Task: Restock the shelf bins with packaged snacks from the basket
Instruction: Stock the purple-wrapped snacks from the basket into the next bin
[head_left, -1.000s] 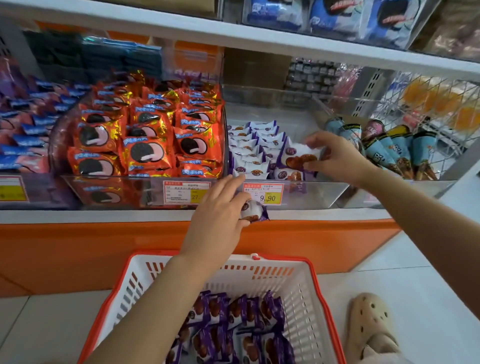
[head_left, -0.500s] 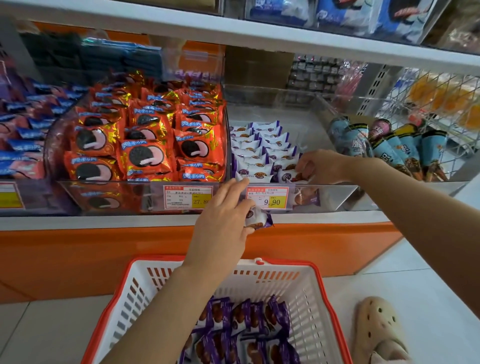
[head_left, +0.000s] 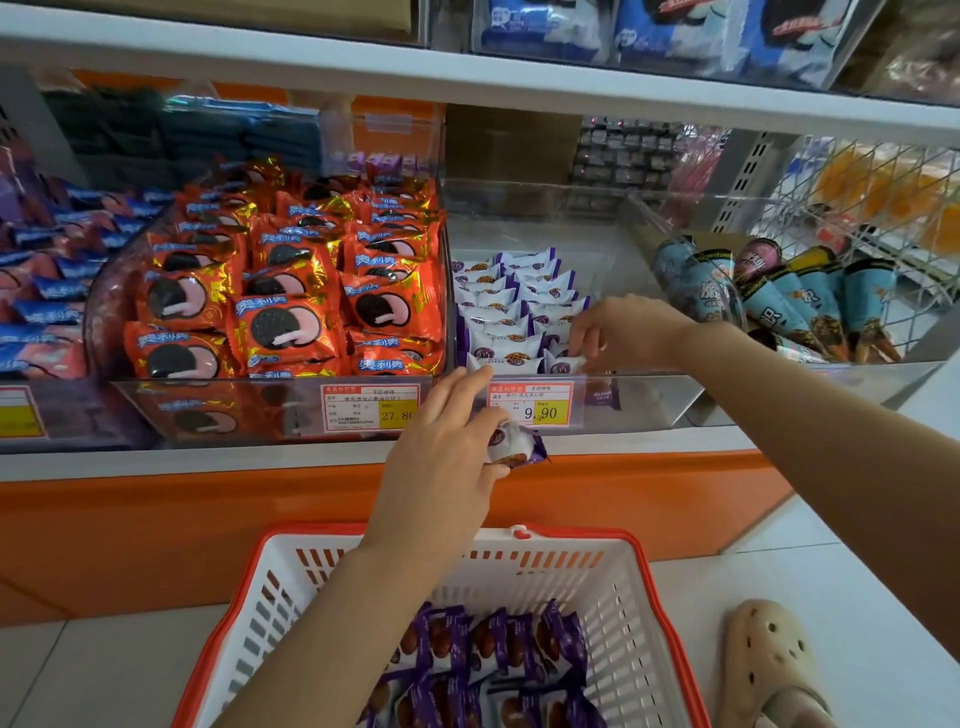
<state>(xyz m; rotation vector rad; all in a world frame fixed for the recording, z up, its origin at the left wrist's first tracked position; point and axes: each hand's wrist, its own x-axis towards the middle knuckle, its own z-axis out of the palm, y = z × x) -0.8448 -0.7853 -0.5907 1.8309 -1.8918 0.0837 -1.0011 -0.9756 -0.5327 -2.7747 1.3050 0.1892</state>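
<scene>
My left hand (head_left: 447, 447) grips a white-and-purple snack pack (head_left: 517, 446) just in front of the clear shelf bin (head_left: 649, 400), below its 9.90 price tag. My right hand (head_left: 623, 332) reaches into that bin and pinches another pack (head_left: 563, 364) at the front of the right row. Two rows of the same white-and-purple packs (head_left: 509, 301) fill the bin's left half. Below, a white basket with an orange rim (head_left: 291, 582) holds several purple packs (head_left: 493, 654).
The bin to the left is full of orange cookie packs (head_left: 291, 291). Blue cone snacks (head_left: 789, 296) lie in the bin on the right. An orange shelf base (head_left: 156, 519) runs behind the basket. A beige clog (head_left: 774, 665) stands on the white floor at lower right.
My right hand lowered its pack from above the bin down into the front of the right row. My left hand stayed near the price tag, still holding its pack.
</scene>
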